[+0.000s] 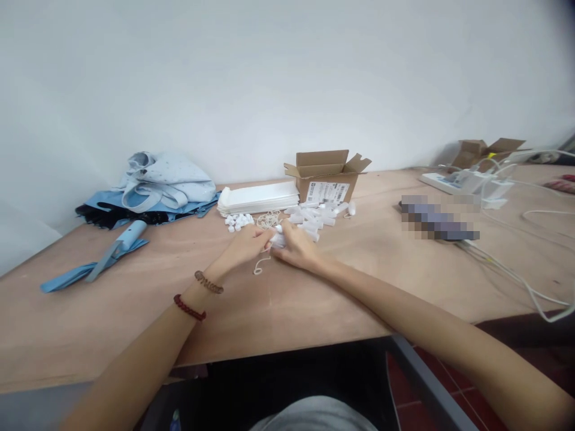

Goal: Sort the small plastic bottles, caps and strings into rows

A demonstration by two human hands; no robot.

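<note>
My left hand and my right hand meet over the wooden table, fingers closed around a small translucent white plastic tube. My fingers cover much of it. Below them a thin cream cord curls on the wood; whether it joins the tube I cannot make out. Just past my left hand lies a heap of small white caps. A tangle of cream cords sits beyond my fingertips. Several more translucent tubes are piled beside and behind my right hand.
Behind the pile stand a stack of white flat packs and an open cardboard box. To the left are a folded blue umbrella and a pale fabric bag. A blurred device, power strip and cables occupy the right.
</note>
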